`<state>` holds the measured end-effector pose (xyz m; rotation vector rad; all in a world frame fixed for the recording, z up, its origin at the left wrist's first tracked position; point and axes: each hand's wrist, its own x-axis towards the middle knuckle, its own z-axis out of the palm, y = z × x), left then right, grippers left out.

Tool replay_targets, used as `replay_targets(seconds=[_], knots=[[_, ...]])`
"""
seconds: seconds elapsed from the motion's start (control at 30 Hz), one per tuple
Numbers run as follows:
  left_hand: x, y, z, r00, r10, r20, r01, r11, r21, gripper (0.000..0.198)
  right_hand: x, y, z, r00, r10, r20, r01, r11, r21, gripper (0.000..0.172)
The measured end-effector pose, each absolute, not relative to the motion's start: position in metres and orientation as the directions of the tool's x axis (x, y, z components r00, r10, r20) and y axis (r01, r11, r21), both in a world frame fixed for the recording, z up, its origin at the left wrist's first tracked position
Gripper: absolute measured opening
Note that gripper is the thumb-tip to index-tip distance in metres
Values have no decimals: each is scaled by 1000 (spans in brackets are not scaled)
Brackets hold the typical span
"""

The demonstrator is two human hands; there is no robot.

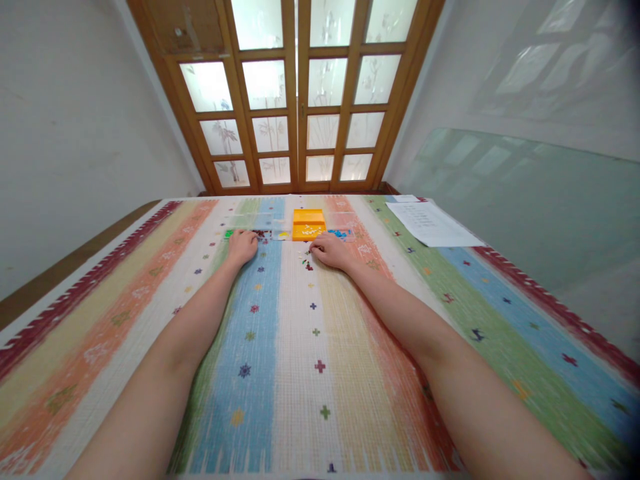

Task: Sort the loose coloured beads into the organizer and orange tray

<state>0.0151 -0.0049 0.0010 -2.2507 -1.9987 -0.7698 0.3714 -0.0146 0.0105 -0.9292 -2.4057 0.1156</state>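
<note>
Both my arms reach far out over a striped, many-coloured cloth [300, 347]. My left hand [242, 246] rests curled on the cloth just in front of a clear box [250, 227] with small green and dark pieces. My right hand [327, 250] lies with fingers pinched together beside a few tiny loose pieces [306, 261] on the cloth. An orange tray [309, 224] with small white pieces stands just beyond the hands. Right of it a clear box [343, 230] shows blue pieces. What the fingers hold is too small to see.
A white printed sheet of paper [430, 223] lies at the far right of the cloth. Wooden glazed doors [300, 100] stand behind the table. A glass pane [525, 200] leans against the right wall.
</note>
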Motion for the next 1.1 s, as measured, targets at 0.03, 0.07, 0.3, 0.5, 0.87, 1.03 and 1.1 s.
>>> replay_targets(seconds=[0.03, 0.07, 0.3, 0.5, 0.87, 1.03, 1.1], knots=[[15, -4, 1, 51, 923, 383, 941, -173, 290, 38, 371, -14, 10, -607, 642, 468, 594, 758, -270, 21], [16, -4, 1, 53, 921, 386, 942, -175, 288, 37, 371, -14, 10, -606, 641, 470, 592, 759, -271, 21], [18, 1, -3, 46, 924, 379, 926, -182, 331, 36, 372, -13, 9, -605, 639, 475, 586, 761, -277, 22], [19, -2, 1, 43, 917, 396, 907, -202, 370, 42, 372, -13, 8, -603, 631, 487, 575, 768, -282, 22], [-19, -12, 16, -316, 828, 464, 898, 103, 429, 43, 371, -12, 9, -615, 630, 475, 583, 768, -264, 22], [0, -17, 18, -195, 827, 527, 937, -1, 349, 39, 372, -14, 10, -605, 621, 498, 579, 772, -261, 21], [17, -18, 19, -67, 828, 556, 949, -119, 291, 37, 371, -14, 10, -605, 608, 515, 561, 784, -267, 21]])
